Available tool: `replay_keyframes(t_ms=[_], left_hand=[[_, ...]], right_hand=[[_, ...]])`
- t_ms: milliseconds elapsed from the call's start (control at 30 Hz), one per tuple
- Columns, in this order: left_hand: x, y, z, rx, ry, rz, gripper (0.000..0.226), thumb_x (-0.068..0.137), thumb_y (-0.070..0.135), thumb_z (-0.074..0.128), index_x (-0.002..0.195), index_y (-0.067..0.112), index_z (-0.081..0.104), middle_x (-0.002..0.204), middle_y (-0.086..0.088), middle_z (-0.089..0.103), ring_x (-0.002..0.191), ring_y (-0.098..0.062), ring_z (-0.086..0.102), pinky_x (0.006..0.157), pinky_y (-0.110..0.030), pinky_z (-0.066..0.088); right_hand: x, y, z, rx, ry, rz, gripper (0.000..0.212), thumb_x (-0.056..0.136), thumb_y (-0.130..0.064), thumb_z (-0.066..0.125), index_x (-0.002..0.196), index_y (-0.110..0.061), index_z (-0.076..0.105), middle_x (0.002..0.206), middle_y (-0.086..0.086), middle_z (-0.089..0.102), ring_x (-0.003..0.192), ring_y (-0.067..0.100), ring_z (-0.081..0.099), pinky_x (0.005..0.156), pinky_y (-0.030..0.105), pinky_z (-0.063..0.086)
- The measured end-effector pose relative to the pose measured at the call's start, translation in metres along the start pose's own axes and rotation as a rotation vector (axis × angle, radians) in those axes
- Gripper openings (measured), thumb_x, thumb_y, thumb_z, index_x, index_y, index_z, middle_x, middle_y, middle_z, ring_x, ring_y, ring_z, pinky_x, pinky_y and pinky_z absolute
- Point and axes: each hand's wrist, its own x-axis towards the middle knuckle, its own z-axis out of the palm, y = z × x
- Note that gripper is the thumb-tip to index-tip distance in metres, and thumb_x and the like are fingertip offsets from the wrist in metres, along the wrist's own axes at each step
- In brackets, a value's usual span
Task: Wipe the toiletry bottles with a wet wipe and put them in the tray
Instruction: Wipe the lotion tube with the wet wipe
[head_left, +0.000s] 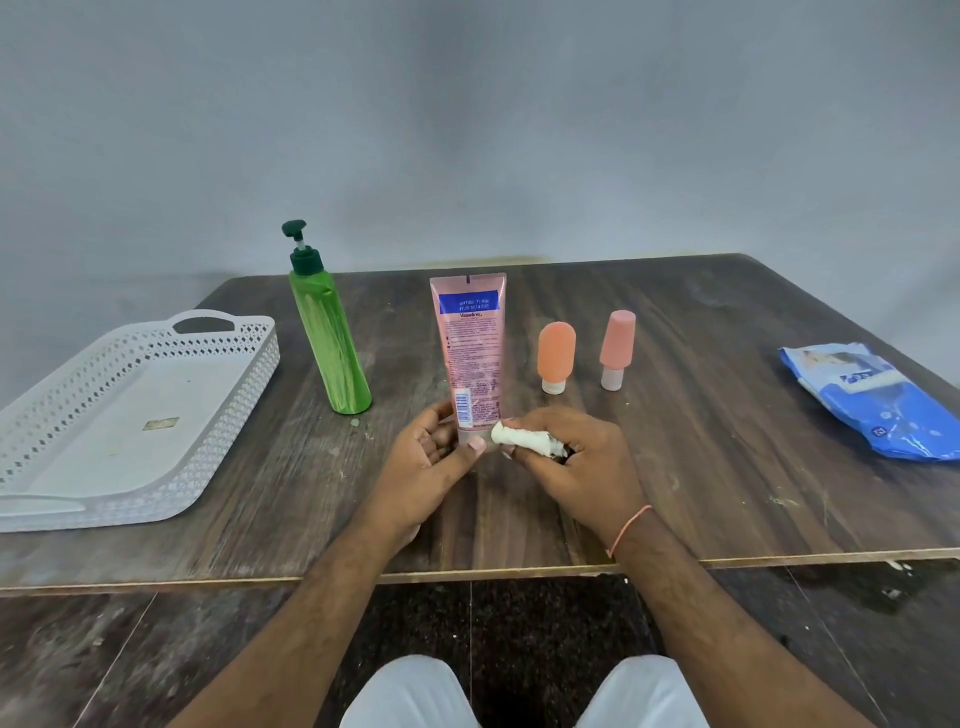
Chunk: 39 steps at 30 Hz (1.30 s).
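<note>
The left hand (434, 457) grips the cap end of the pink tube (471, 353), standing it cap-down on the table (727, 467); the right hand (566, 457) pinches the rolled wet wipe (524, 440) against its base. Best to steady the cap and stroke upward. Beyond stand 3 bottles; the tray (130, 415) sits far left.

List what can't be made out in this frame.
- Pink tube: its cap, hidden behind the left hand in the head view.
- Tube's small print: too fine, blurred.
- White tray: near-left corner cut off by the frame edge.
- Wipes pack: right end cut off; label too small.
- Wipe: partly hidden inside the right hand.
</note>
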Motion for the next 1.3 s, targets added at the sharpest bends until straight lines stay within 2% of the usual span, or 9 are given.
replay_keyframes(t_ms=[233, 400, 500, 633, 800, 867, 1033, 1133, 1300], left_hand=[[-0.001, 0.002, 0.0, -0.101, -0.038, -0.019, 0.05, 0.094, 0.017, 0.061, 0.143, 0.018, 0.051, 0.131, -0.008, 0.074, 0.127, -0.021, 0.067, 0.108, -0.032, 0.052], [-0.005, 0.004, 0.004, 0.033, -0.078, -0.015, 0.052, 0.093, 0.027, 0.07, 0.14, 0.014, 0.054, 0.134, -0.001, 0.073, 0.131, -0.018, 0.065, 0.108, -0.028, 0.051], [-0.007, 0.005, 0.005, 0.185, -0.082, -0.005, 0.059, 0.084, 0.05, 0.077, 0.134, 0.024, 0.061, 0.128, 0.009, 0.074, 0.126, -0.011, 0.066, 0.108, -0.029, 0.051], [-0.008, 0.009, 0.007, 0.233, -0.121, -0.011, 0.053, 0.083, 0.061, 0.071, 0.129, 0.037, 0.061, 0.13, 0.025, 0.07, 0.129, 0.001, 0.061, 0.112, -0.027, 0.046], [-0.005, 0.01, 0.009, 0.213, -0.125, -0.002, 0.07, 0.087, 0.069, 0.063, 0.147, 0.036, 0.049, 0.142, 0.024, 0.062, 0.136, 0.008, 0.052, 0.114, -0.021, 0.04], [-0.004, 0.009, 0.008, 0.226, -0.101, 0.006, 0.069, 0.091, 0.067, 0.065, 0.148, 0.035, 0.044, 0.14, 0.022, 0.063, 0.13, 0.01, 0.055, 0.113, -0.021, 0.042], [-0.006, 0.01, 0.012, 0.23, -0.036, 0.086, 0.061, 0.099, 0.031, 0.06, 0.142, 0.024, 0.018, 0.135, 0.011, 0.05, 0.113, 0.017, 0.059, 0.096, -0.013, 0.049], [-0.005, 0.006, 0.01, 0.248, -0.047, 0.065, 0.05, 0.094, 0.046, 0.057, 0.13, 0.027, 0.028, 0.13, 0.003, 0.054, 0.107, 0.016, 0.059, 0.092, -0.012, 0.049], [-0.002, -0.002, 0.009, 0.211, -0.017, 0.027, 0.036, 0.102, 0.057, 0.045, 0.13, 0.034, 0.051, 0.125, 0.012, 0.068, 0.112, 0.005, 0.063, 0.094, -0.02, 0.047]], right_hand=[[0.0, 0.005, 0.0, 0.006, -0.036, 0.031, 0.026, 0.088, -0.019, 0.09, 0.114, -0.021, 0.085, 0.113, -0.016, 0.081, 0.103, 0.006, 0.076, 0.09, 0.03, 0.063], [0.0, 0.003, 0.0, 0.01, -0.054, -0.002, 0.027, 0.089, -0.011, 0.087, 0.115, -0.021, 0.085, 0.115, -0.015, 0.081, 0.108, 0.001, 0.075, 0.094, 0.03, 0.062], [0.0, 0.004, 0.001, -0.012, -0.065, 0.005, 0.031, 0.089, -0.008, 0.083, 0.116, -0.023, 0.084, 0.114, -0.015, 0.081, 0.106, 0.002, 0.075, 0.092, 0.033, 0.063], [0.0, 0.005, 0.001, 0.009, -0.069, 0.011, 0.034, 0.087, -0.002, 0.082, 0.115, -0.021, 0.084, 0.113, -0.014, 0.081, 0.106, 0.002, 0.076, 0.091, 0.034, 0.064], [-0.001, 0.004, 0.001, 0.045, -0.081, 0.004, 0.027, 0.089, -0.009, 0.086, 0.114, -0.019, 0.085, 0.112, -0.013, 0.082, 0.106, 0.004, 0.077, 0.089, 0.036, 0.064], [-0.001, 0.004, 0.002, 0.029, -0.08, -0.007, 0.026, 0.089, -0.011, 0.087, 0.114, -0.019, 0.085, 0.112, -0.013, 0.082, 0.104, 0.004, 0.077, 0.088, 0.037, 0.064], [0.0, 0.004, 0.001, -0.014, -0.091, -0.022, 0.024, 0.091, -0.02, 0.087, 0.115, -0.02, 0.085, 0.113, -0.014, 0.081, 0.104, 0.0, 0.075, 0.088, 0.033, 0.064], [0.0, 0.004, 0.001, -0.013, -0.076, -0.023, 0.024, 0.09, -0.019, 0.088, 0.114, -0.02, 0.085, 0.112, -0.013, 0.081, 0.104, 0.0, 0.075, 0.088, 0.033, 0.064], [-0.001, 0.004, 0.002, -0.007, -0.047, -0.006, 0.023, 0.087, -0.02, 0.092, 0.109, -0.02, 0.086, 0.109, -0.013, 0.082, 0.101, 0.003, 0.076, 0.085, 0.037, 0.064]])
